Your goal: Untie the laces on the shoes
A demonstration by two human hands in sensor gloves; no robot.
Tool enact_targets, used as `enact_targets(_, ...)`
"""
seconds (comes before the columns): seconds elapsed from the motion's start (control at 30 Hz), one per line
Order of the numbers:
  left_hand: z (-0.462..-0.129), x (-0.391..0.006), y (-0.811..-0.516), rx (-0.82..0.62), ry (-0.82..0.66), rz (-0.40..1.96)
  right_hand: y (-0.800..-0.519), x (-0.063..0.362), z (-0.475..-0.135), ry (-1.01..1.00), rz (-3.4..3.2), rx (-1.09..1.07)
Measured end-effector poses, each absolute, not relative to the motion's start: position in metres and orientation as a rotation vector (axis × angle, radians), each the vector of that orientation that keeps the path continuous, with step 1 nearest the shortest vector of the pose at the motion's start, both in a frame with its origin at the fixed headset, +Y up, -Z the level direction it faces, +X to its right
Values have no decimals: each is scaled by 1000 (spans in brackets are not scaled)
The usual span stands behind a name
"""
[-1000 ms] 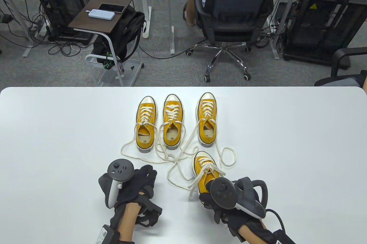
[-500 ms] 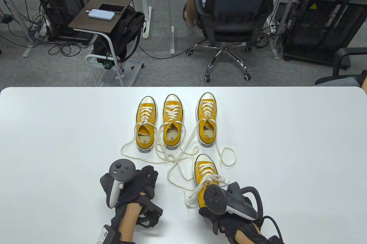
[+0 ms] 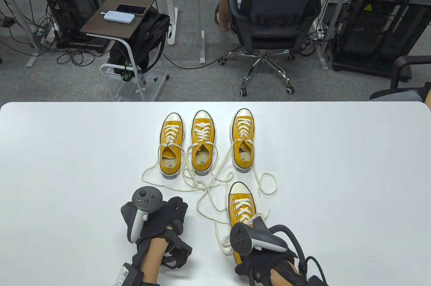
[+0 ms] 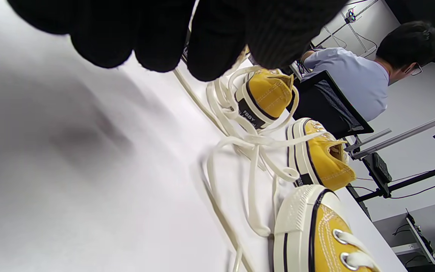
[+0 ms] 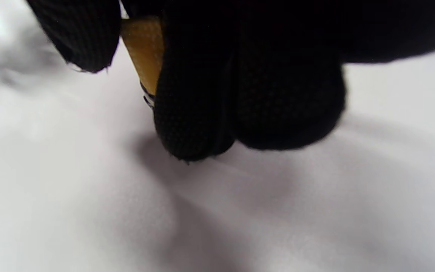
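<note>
The right hand (image 3: 266, 262) grips the heel of the near shoe (image 3: 241, 205), likely steadying it on the counter (image 3: 336, 165) for unlacing; its laces (image 3: 224, 244) trail loose. The left hand (image 3: 165, 222) rests relaxed, empty.

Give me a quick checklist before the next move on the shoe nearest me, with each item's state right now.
1. Right hand has a grip on the near shoe: ok, gloved fingers wrap its heel end.
2. Near shoe's bow undone: cannot tell, the tracker covers that spot.
3. Left hand free: ok, it rests on the table, holding nothing.
4. Three far shoes untied: ok, laces trail loose.
5. Loose laces clear of the near shoe: not ok, they cross beside it.
</note>
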State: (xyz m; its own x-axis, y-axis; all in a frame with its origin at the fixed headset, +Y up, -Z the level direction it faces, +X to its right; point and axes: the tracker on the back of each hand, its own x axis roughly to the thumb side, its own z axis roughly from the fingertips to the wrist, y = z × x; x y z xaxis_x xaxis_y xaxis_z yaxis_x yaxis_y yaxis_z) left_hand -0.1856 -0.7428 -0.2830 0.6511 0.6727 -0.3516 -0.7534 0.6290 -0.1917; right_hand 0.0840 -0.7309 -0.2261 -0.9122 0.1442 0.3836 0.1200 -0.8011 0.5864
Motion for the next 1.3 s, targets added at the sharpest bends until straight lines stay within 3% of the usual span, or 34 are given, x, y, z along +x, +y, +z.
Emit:
enact_targets(0.2, -282, -174, -740, -323, 188, 805, -698, 104, -229, 829, 2777, 645)
enact_targets(0.4, -275, -139, -732, -260, -11, 783, -667, 143, -258, 533, 2683, 389)
enact_targets(0.57, -264, -102, -731, -248, -183, 799, -688, 162, -286, 204, 2763, 237)
enact_targets(0.67, -258, -85, -734, -228, -261, 786, -710, 165, -295, 92, 2837, 300)
enact_targets(0.9, -252, -58, -745, -275, -341, 662, -736, 181, -304, 193, 2777, 237)
enact_targets(1.0, -252, -52, -752, -334, -347, 622, -748, 186, -308, 331, 2853, 184)
enact_targets(1.3, -251, -48, -757, -349, -310, 609, -770, 163, -313, 416, 2982, 233)
